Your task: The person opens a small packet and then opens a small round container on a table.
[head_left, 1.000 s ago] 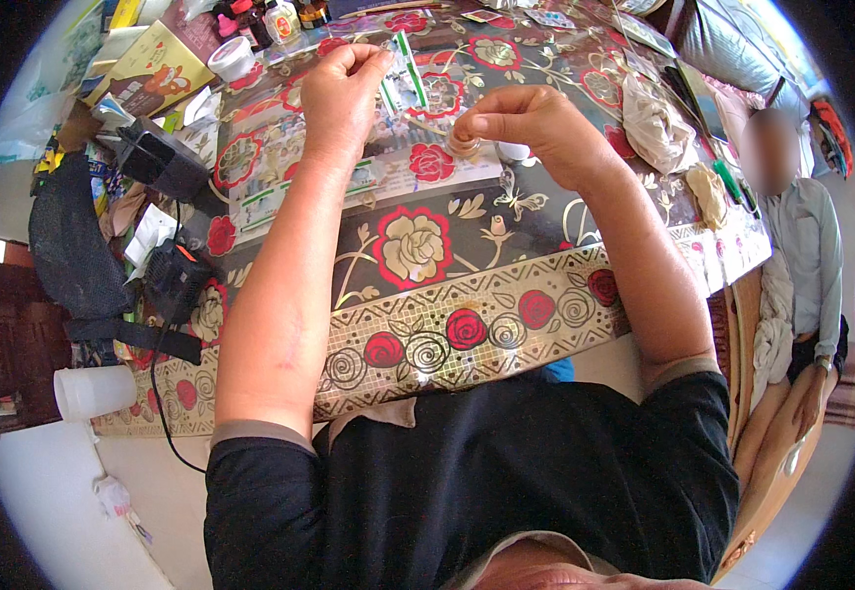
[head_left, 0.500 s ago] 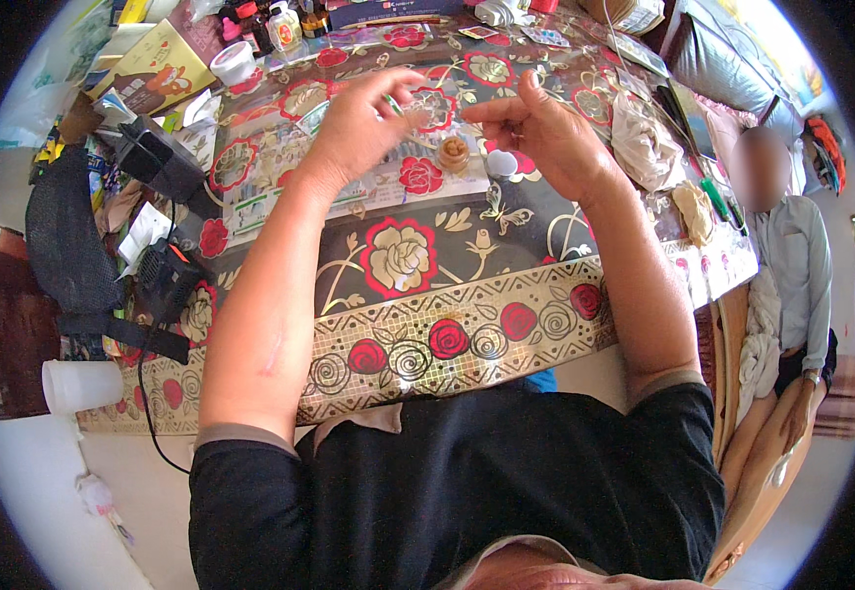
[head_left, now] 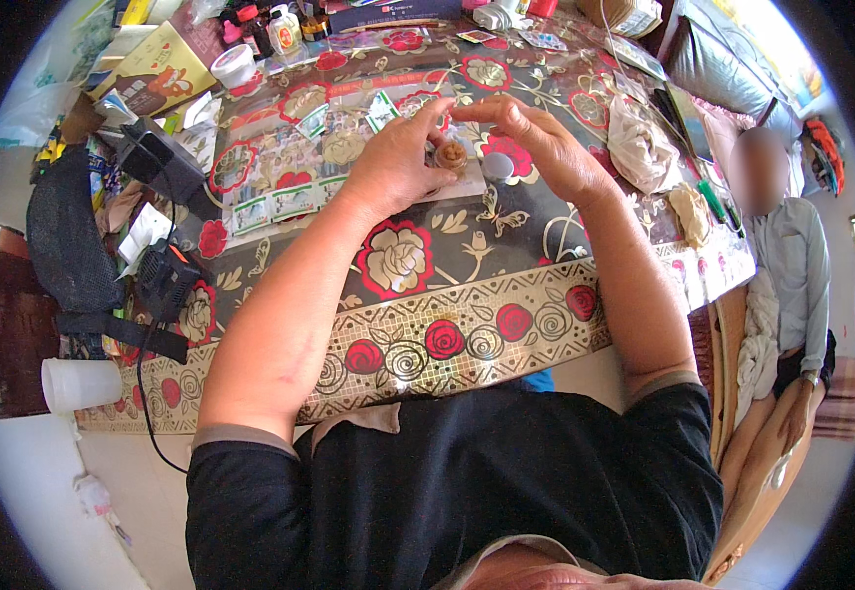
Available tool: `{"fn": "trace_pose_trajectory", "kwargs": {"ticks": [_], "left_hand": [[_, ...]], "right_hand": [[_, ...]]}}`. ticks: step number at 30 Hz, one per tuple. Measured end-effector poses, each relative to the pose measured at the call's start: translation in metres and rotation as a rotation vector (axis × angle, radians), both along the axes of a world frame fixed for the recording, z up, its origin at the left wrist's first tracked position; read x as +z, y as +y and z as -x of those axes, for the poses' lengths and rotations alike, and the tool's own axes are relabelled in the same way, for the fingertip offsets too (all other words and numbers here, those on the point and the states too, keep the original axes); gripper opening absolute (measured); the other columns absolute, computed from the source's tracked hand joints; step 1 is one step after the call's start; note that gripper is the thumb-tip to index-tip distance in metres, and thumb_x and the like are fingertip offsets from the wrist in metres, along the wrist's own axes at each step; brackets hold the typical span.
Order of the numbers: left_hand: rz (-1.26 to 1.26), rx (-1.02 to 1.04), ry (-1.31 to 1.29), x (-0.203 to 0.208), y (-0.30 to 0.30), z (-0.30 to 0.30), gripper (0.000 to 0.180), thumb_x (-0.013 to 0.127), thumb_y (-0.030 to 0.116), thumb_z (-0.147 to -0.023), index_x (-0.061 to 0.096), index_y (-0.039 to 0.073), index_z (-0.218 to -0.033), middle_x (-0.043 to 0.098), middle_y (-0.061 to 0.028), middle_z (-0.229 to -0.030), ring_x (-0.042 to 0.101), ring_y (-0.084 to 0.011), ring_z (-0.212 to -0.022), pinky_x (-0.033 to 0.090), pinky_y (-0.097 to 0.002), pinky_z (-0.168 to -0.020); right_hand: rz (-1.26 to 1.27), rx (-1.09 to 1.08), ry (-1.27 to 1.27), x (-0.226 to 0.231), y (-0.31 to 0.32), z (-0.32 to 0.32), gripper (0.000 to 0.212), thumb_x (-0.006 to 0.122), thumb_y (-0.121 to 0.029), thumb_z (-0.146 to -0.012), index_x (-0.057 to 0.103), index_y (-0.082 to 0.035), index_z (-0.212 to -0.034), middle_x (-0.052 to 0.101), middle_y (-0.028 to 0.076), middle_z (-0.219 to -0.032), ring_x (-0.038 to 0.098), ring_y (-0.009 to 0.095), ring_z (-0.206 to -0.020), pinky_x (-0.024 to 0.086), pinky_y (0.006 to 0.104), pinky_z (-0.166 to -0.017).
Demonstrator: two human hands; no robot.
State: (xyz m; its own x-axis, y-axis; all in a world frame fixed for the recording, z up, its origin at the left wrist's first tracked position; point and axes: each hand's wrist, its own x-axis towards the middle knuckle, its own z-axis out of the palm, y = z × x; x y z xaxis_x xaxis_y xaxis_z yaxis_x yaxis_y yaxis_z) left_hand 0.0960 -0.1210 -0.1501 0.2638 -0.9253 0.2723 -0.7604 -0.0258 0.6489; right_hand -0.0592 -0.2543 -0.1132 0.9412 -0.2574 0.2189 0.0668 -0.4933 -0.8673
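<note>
At about eleven o'clock on the table (head_left: 467,324) a white cup (head_left: 235,67) stands with its mouth up; you cannot tell what is in it. Just to its right a few small bottles (head_left: 272,28) with red and white caps stand close together, their contents hidden. Off the table at nine o'clock a white plastic cup (head_left: 80,383) lies on its side, showing nothing inside.

Your left hand (head_left: 393,162) and right hand (head_left: 537,143) meet at twelve o'clock over the rose-patterned cloth. Your left hand is closed narrowly around a small brown round object (head_left: 451,155), which sits at its fingertips, at three o'clock from the palm. Your right hand arches over it from the two o'clock side, fingers bent and slightly spread, the tips above the brown object; whether they touch it you cannot tell. A small grey disc (head_left: 496,165) lies on the table just below your right hand's fingers, just beside the brown object, at its three o'clock.
</note>
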Motion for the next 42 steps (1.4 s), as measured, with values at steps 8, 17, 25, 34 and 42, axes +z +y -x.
{"fn": "trace_pose_trajectory", "kwargs": {"ticks": [8,17,25,34,42], "left_hand": [[0.245,-0.008,0.458,0.005,-0.003,-0.011,0.067,0.071,0.010,-0.074,0.035,0.010,-0.131,0.058,-0.0053,-0.099,0.057,-0.0094,-0.086,0.046,-0.0224,-0.069],[0.431,-0.108,0.617,0.013,-0.001,-0.006,0.069,0.070,0.003,-0.075,0.031,0.008,-0.132,0.055,-0.0076,-0.105,0.058,-0.0121,-0.092,0.049,-0.0251,-0.077],[0.482,-0.092,0.659,0.011,-0.003,-0.002,0.060,0.072,0.007,-0.075,0.039,0.005,-0.125,0.056,-0.0066,-0.099,0.059,-0.0112,-0.084,0.051,-0.0247,-0.072],[0.429,-0.046,0.640,0.017,-0.001,-0.004,0.059,0.068,0.002,-0.077,0.035,0.003,-0.126,0.057,-0.0090,-0.100,0.059,-0.0128,-0.090,0.052,-0.0270,-0.077],[0.497,-0.006,0.655,0.017,-0.001,-0.003,0.052,0.071,0.006,-0.072,0.044,0.004,-0.117,0.057,-0.0046,-0.092,0.057,-0.0091,-0.079,0.050,-0.0232,-0.069]], "right_hand": [[0.034,0.050,-0.145,0.007,0.002,0.000,0.066,0.039,-0.057,-0.088,0.042,-0.009,-0.133,0.039,0.012,-0.138,0.026,0.026,-0.132,0.019,0.0400,-0.108],[0.065,0.121,-0.150,0.011,0.012,-0.001,0.086,0.049,-0.067,-0.077,0.032,-0.009,-0.139,0.024,0.016,-0.144,0.017,0.029,-0.135,0.013,0.0426,-0.109],[0.299,0.093,-0.192,0.003,0.013,-0.006,0.089,0.056,-0.065,-0.074,0.028,-0.013,-0.141,0.020,0.017,-0.146,0.016,0.031,-0.136,0.014,0.0442,-0.109],[0.655,-0.024,-0.224,-0.001,0.014,-0.010,0.088,0.059,-0.066,-0.068,0.034,-0.019,-0.139,0.025,0.016,-0.144,0.018,0.038,-0.134,0.018,0.0505,-0.107],[0.811,-0.057,-0.229,0.006,0.014,-0.010,0.081,0.060,-0.064,-0.069,0.043,-0.018,-0.133,0.028,0.017,-0.142,0.020,0.038,-0.133,0.020,0.0505,-0.106]]}}
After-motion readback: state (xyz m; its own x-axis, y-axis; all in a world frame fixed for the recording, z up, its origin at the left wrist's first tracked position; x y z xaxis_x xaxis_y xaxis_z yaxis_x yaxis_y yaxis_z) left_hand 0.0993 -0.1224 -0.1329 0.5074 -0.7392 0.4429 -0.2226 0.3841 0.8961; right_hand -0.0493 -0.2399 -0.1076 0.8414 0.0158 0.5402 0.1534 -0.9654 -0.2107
